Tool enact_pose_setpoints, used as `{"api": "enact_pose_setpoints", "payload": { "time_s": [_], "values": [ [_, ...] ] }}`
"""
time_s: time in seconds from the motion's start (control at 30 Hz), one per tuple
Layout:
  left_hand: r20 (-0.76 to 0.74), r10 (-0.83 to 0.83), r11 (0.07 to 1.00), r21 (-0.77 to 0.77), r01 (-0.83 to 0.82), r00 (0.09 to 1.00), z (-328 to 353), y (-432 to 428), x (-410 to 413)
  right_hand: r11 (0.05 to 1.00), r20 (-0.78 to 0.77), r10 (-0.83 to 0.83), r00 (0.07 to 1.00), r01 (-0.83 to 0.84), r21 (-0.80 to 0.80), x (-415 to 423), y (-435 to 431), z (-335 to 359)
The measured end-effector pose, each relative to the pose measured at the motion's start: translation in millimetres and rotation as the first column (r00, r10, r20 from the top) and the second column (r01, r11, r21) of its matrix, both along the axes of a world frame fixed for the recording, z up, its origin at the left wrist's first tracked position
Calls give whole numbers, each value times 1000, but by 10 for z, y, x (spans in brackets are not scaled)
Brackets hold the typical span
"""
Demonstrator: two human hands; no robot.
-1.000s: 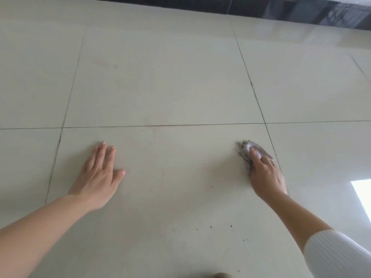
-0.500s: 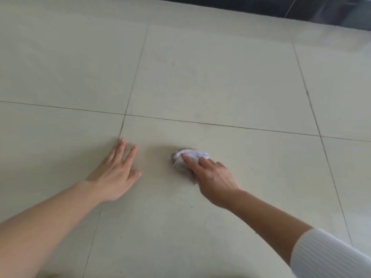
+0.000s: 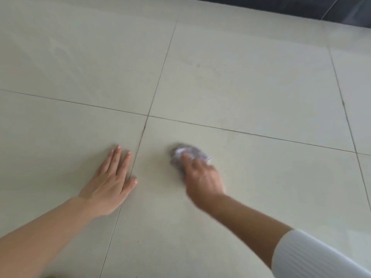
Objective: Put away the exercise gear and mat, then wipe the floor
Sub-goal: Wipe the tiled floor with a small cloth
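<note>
My left hand (image 3: 112, 182) spread flat on tiled floor (image 3: 251, 81), bracing beside grout line (image 3: 140, 137). My right hand (image 3: 202, 177) presses crumpled cloth (image 3: 185, 154) onto tile just right of that line; blur hides grip, fingers probably curled over wad. Best practice: even pressure, overlapping strokes, gather dark specks (image 3: 138, 241) near me.

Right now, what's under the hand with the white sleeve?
A crumpled cloth lies under the right hand, pressed on the tiled floor. Its far edge pokes out beyond the hand. The part beneath the palm is covered, and blur hides detail.
</note>
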State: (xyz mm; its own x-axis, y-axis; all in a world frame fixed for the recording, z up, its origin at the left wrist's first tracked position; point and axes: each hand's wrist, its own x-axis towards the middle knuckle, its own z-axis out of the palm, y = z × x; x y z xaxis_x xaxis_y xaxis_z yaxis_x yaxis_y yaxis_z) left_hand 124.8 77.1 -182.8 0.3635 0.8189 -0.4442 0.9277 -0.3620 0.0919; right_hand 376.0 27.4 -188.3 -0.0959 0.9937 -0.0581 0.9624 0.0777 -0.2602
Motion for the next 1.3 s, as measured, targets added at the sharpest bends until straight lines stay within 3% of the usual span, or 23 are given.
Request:
{"api": "enact_pose_setpoints", "payload": {
  "time_s": [0.13, 0.23, 0.3, 0.4, 0.5, 0.57, 0.67, 0.77, 0.83, 0.93, 1.03, 1.1, 1.17, 1.23, 1.3],
  "values": [
    [22, 3, 998, 57, -4, 1000, 147, -7, -180, 881, 15, 472, 881, -472, -26, -508, -260, 35],
    [-74, 118, 991, -59, -122, 990, 204, -106, -363, 859, 74, 511, 857, -511, -15, -309, -42, 24],
    [-86, 136, 987, -76, -143, 987, 196, -161, -458, 921, 85, 389, 917, -389, -14, -22, 152, 21],
    [-81, 146, 987, -54, -151, 986, 152, -161, -504, 1000, 122, 16, 992, -15, -13, 532, 404, 48],
    [-84, 146, 989, -1, -147, 986, 95, -69, -444, 928, 105, -362, 926, 369, -49, 907, 635, 78],
    [-59, 161, 987, 14, -160, 985, 62, 31, -391, 867, 140, -467, 873, 484, -122, 920, 835, 67],
    [-3, 165, 986, 34, -165, 986, 23, 213, -350, 847, 146, -463, 874, 485, -219, 630, 1101, 86],
    [53, 133, 988, 69, -137, 990, -38, 400, -415, 929, 74, -305, 949, 314, -198, 57, 1167, 151],
    [90, 123, 985, 111, -133, 988, -86, 550, -494, 983, 63, -60, 996, 70, -170, -404, 1014, 159],
    [127, 159, 964, 193, -181, 979, -188, 818, -649, 915, 55, 388, 920, -377, -143, -826, 701, 129],
    [149, 234, 934, 239, -264, 961, -239, 1135, -820, 860, 111, 510, 853, -506, -62, -692, 771, -17],
    [154, 291, 913, 249, -323, 944, -247, 1357, -991, 930, 162, 366, 916, -368, -22, -455, 996, -39],
    [114, 280, 923, 240, -300, 953, -241, 1543, -1183, 998, 217, 38, 975, -49, 46, -160, 1292, -7],
    [77, 188, 950, 239, -201, 979, -242, 1708, -1347, 963, 232, -261, 937, 268, 1, 57, 1630, 92],
    [104, 143, 958, 234, -164, 984, -279, 1875, -1411, 858, 209, -482, 851, 507, -83, 88, 1896, 122]
  ]
}}
